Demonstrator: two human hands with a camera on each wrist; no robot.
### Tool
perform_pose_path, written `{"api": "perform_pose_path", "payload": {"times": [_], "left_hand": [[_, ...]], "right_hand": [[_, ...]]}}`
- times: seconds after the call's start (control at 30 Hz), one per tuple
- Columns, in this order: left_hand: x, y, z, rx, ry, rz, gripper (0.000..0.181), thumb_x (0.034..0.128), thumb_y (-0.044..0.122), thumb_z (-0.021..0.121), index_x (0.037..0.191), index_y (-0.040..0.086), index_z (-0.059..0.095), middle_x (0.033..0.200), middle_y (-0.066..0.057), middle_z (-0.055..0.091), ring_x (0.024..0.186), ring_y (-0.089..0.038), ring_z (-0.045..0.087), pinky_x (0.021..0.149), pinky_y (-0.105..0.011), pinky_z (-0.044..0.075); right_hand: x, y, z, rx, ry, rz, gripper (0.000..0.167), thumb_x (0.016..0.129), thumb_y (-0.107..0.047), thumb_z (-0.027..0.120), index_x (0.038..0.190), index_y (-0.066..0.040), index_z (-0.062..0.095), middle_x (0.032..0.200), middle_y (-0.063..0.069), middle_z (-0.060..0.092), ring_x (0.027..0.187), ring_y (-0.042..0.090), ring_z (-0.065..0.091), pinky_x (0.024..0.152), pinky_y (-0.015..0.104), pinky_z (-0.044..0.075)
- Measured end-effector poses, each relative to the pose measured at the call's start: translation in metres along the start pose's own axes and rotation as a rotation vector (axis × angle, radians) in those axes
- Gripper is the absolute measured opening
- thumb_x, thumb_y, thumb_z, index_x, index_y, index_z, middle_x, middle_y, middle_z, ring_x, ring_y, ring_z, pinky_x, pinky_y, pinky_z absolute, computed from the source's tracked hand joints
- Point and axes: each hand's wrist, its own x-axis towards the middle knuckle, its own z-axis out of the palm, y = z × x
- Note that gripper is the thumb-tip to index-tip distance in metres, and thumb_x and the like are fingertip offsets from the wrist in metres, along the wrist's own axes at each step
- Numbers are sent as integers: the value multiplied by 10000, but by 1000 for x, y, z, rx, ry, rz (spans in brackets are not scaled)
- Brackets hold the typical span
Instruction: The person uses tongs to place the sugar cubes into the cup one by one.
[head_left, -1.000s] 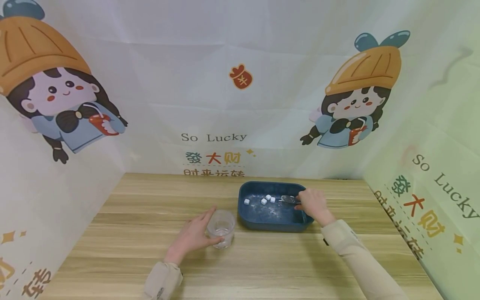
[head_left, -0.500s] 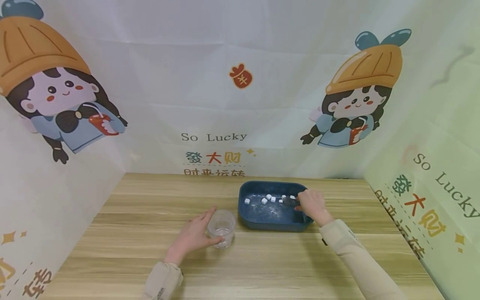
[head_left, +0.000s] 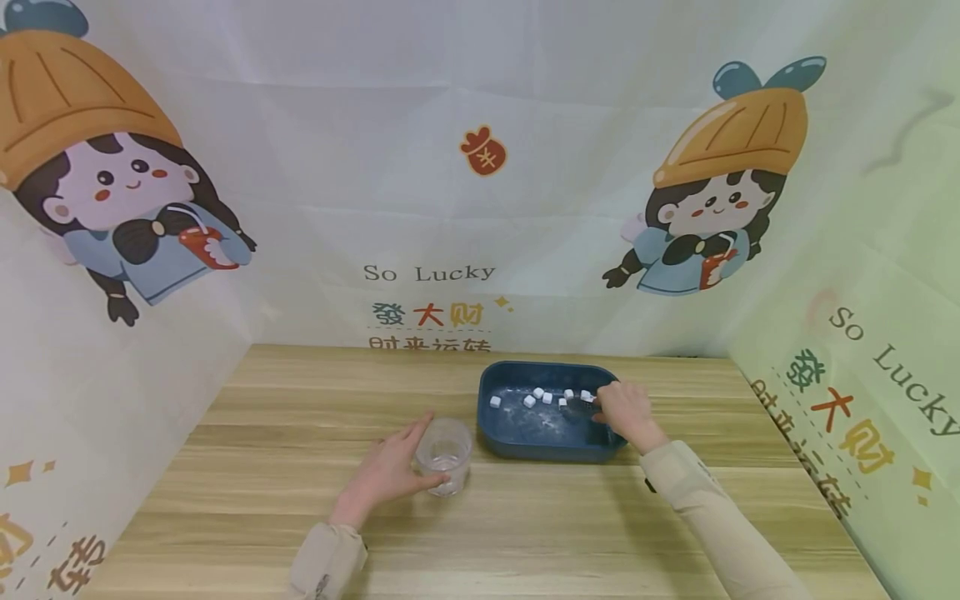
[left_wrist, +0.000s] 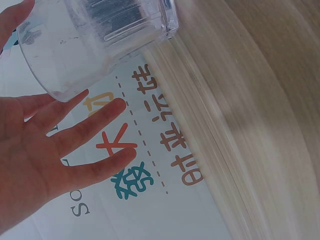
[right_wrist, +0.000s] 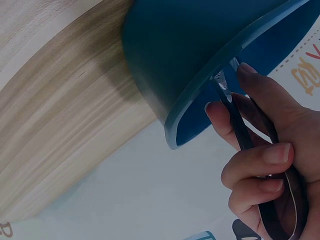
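Observation:
A clear plastic cup (head_left: 444, 454) stands on the table, left of a dark blue basin (head_left: 551, 452). My left hand (head_left: 386, 473) is beside it, thumb and forefinger on either side of the rim. In the left wrist view, the other fingers (left_wrist: 95, 165) spread out straight below the cup (left_wrist: 95, 45). Over the basin's right end, my right hand (head_left: 628, 410) grips tongs (right_wrist: 239, 125) with dark handles and metal ends. Their far ends reach inside the basin and are hidden by its wall in the right wrist view. Several small white cubes (head_left: 530, 401) lie on the basin floor.
The wood-grain table (head_left: 300, 417) carries the cup and basin. Printed cloth (head_left: 337, 167) hangs behind it and along both sides, near the table's edges.
The tongs' ends have turned and dropped slightly within the basin, and more white cubes now show near them. The left hand and cup have stayed in place.

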Motion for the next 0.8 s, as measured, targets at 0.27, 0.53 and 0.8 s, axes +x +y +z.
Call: {"api": "perform_pose_path", "payload": {"times": [0.27,0.53,0.8], "left_hand": [[0,1,-1,-9,-5,-6,956,658,525,699,1408,128,259,1367,-141,424,1208,-359,442,959,-623,323],[0,1,-1,2,-2,3,951,661,523,698,1407,127,261,1358,-142,435,1194,-360,457,947,-626,334],[0,1,-2,-2,-4,-2,951,660,527,698,1405,124,264,1355,-146,438,1194,-359,457,946,-624,335]], "right_hand": [[0,0,0,20,-1,2,181,651,-272,770,691,-113,694,673,54,669,494,201,557,384,312,397],[-1,1,-2,48,-28,16,165,666,-253,762,730,-111,707,705,56,680,510,213,574,384,319,410],[-1,2,0,41,-26,9,168,659,-261,766,742,-124,717,704,53,682,500,204,567,375,307,402]]}}
